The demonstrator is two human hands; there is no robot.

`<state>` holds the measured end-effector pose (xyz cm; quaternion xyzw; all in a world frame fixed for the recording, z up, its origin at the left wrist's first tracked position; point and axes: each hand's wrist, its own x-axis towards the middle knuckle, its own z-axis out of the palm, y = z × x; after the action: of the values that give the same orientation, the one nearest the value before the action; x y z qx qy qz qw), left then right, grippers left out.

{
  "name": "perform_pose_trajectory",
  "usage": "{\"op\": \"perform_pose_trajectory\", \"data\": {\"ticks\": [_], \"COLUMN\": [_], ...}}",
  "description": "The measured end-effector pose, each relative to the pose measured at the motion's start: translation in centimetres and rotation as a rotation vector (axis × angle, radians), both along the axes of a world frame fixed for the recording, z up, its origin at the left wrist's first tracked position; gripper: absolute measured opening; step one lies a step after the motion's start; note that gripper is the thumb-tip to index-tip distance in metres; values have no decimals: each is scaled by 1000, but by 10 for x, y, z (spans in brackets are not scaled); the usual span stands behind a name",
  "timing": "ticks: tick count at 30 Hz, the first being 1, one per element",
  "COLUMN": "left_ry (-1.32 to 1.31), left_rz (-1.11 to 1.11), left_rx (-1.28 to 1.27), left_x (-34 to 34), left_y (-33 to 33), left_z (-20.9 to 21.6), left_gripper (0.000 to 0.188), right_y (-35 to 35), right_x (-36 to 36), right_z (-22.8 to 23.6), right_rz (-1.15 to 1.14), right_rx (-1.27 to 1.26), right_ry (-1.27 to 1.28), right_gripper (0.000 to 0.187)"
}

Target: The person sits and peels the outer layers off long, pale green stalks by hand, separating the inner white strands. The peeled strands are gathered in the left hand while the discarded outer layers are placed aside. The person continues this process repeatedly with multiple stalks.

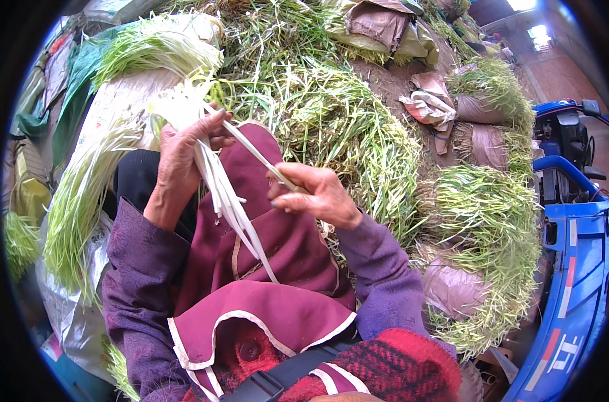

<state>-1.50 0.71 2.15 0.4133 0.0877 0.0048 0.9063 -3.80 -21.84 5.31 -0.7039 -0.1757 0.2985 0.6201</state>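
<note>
A broad heap of chive-like greens spreads beyond the person's knees, with a blue cargo vehicle at the far right. A burgundy apron edged in cream covers the lap. On the left, a pale-stemmed bunch drapes over a whitish sack, its green ends hanging down. The left hand is raised over the apron's left side, its fingers curled together and clamped on a slim bundle of white stalks, whose cut ends slant down in front of the apron. The right hand pinches the lower end of a single stalk between thumb and bent forefinger (the other fingertips are tucked mostly out of sight); that stalk runs up to the left fingers.
</note>
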Motion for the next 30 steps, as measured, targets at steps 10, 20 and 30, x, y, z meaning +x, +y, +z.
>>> {"op": "perform_pose_trajectory", "data": {"ticks": [10, 20, 30], "left_ry": [43, -38, 29], "left_rz": [108, 96, -364], "left_rx": [105, 51, -343], "left_x": [10, 24, 12], "left_y": [11, 57, 25], "left_z": [-19, -42, -34], "left_gripper": [18, 26, 24], "right_y": [-42, -151, -139], "right_x": [-87, -169, 83], "right_z": [6, -57, -78], "right_rz": [-332, -457, 489], "right_rx": [-95, -487, -1213], "right_ry": [-155, 259, -604], "right_gripper": [24, 18, 13]}}
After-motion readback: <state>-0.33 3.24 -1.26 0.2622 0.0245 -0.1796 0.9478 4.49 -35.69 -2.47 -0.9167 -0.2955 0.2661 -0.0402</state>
